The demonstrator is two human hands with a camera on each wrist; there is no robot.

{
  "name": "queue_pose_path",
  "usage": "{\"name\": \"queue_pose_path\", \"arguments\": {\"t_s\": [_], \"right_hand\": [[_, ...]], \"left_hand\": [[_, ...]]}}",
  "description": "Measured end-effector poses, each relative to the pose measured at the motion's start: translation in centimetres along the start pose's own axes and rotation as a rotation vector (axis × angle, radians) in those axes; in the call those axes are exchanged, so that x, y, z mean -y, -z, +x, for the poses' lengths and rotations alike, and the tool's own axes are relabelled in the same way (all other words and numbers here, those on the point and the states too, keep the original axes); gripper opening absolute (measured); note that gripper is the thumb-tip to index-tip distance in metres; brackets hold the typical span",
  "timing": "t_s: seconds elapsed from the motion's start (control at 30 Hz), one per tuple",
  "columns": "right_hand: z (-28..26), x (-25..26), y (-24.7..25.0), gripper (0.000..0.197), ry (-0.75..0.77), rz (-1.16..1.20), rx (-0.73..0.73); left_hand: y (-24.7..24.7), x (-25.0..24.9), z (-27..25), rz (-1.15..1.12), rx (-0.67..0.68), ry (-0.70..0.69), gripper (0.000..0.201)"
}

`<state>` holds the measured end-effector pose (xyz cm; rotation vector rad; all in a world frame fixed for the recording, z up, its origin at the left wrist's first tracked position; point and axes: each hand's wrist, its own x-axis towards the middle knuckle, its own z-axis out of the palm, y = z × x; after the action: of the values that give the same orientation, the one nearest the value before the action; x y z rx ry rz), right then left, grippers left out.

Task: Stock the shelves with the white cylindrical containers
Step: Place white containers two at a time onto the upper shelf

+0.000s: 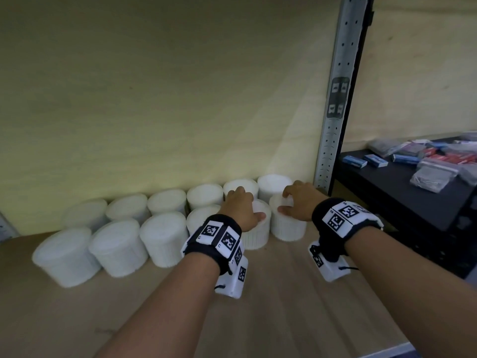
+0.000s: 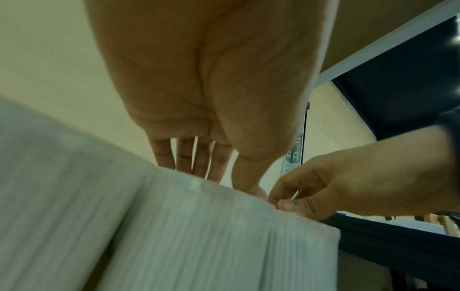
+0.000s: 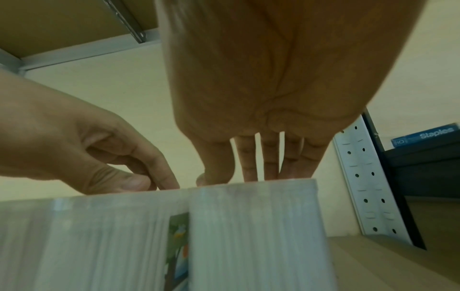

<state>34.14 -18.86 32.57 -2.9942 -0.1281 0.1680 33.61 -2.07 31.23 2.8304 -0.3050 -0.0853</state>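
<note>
White cylindrical containers (image 1: 165, 237) stand in two rows on the wooden shelf (image 1: 271, 301), filling it up to the metal post (image 1: 335, 104). Far from the post, the left hand (image 1: 241, 211) curls its fingers over one tub (image 1: 255, 233). Nearer the post, the right hand (image 1: 300, 202) curls over the last tub (image 1: 287, 226), probably to push both in line.

Two rows of white containers (image 1: 117, 248) are carried upright on the wooden shelf (image 1: 271, 306), against the back wall.
</note>
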Motion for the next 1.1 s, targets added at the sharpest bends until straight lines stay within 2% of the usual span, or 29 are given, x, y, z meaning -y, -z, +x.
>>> {"name": "queue_pose_path", "arguments": {"t_s": [0.57,1.0,1.1], "right_hand": [[-0.17,-0.07,-0.04,0.051,0.021,0.018,-0.006],[0.29,-0.57,0.70,0.047,0.053,0.025,0.079],[0.50,-0.39,0.78,0.041,0.030,0.063,-0.027]], "left_hand": [[0.14,-0.22,-0.09,0.021,0.017,0.014,0.060],[0.23,-0.43,-0.31,-0.002,0.010,0.021,0.058],[0.32,-0.46,-0.23,0.009,0.018,0.018,0.059]]}}
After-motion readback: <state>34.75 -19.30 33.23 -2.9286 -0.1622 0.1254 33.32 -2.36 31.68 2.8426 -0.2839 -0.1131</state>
